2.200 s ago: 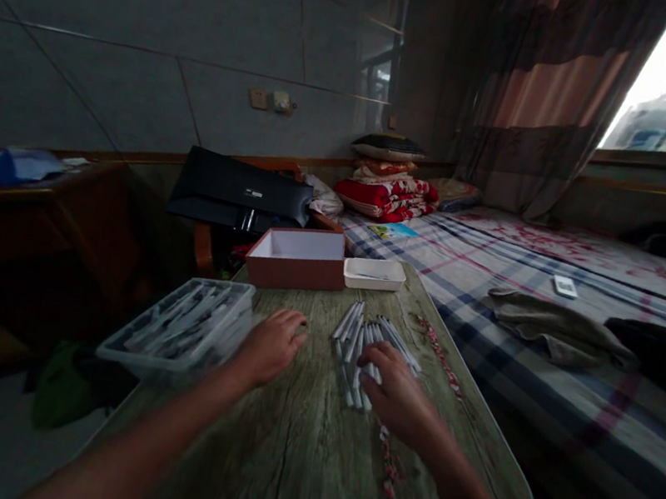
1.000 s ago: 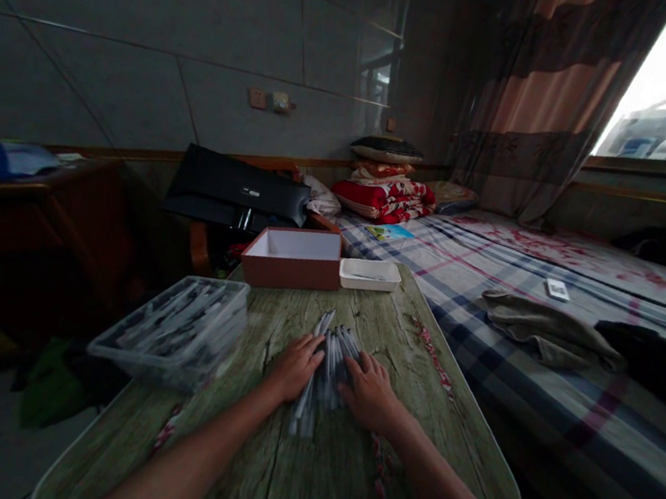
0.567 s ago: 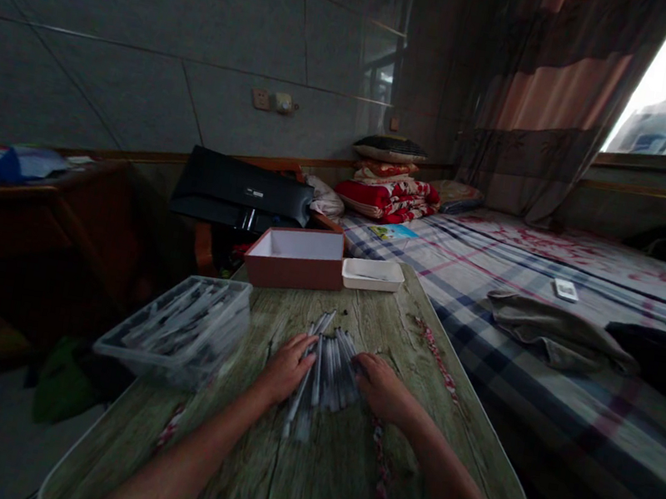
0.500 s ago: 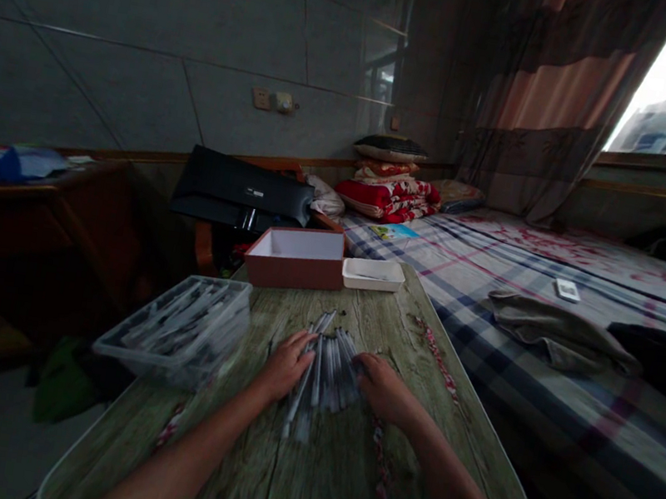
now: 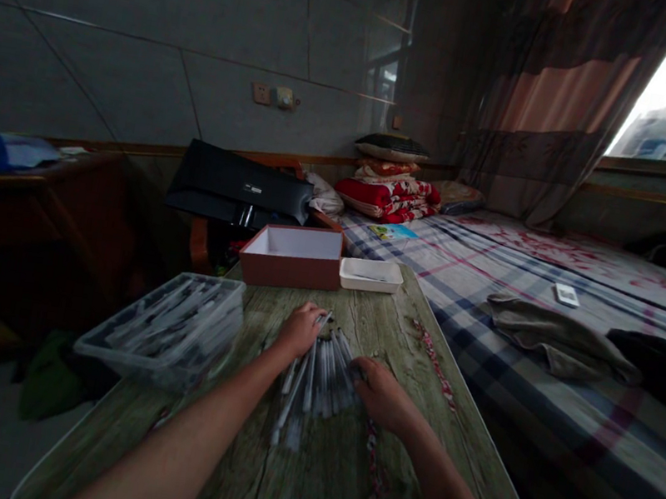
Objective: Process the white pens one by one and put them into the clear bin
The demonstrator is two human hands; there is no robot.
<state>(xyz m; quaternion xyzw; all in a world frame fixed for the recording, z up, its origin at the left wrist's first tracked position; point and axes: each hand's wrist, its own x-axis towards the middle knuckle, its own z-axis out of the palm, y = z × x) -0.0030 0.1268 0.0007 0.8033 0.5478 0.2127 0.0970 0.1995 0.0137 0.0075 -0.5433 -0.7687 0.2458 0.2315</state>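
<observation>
A fanned bunch of slim clear pens (image 5: 322, 378) lies on the wood-patterned table (image 5: 320, 492), dark ends pointing away from me. My left hand (image 5: 299, 330) is at the far end of the bunch, its fingers closed around the end of a pen. My right hand (image 5: 381, 390) rests against the bunch's right side with bent fingers on the outer pens; its thumb is hard to see. To the left stands a clear plastic box (image 5: 169, 329) full of similar pens.
A brown box (image 5: 288, 272) with a white inside and a small cream tray (image 5: 369, 279) holding something thin stand at the table's far edge. A bed (image 5: 494, 267) adjoins on the right. A black monitor-like panel (image 5: 241, 189) leans behind the boxes.
My left hand has moved away from me to the far ends of the pens and its fingers have closed there. My right hand has hardly moved. The view has shifted slightly.
</observation>
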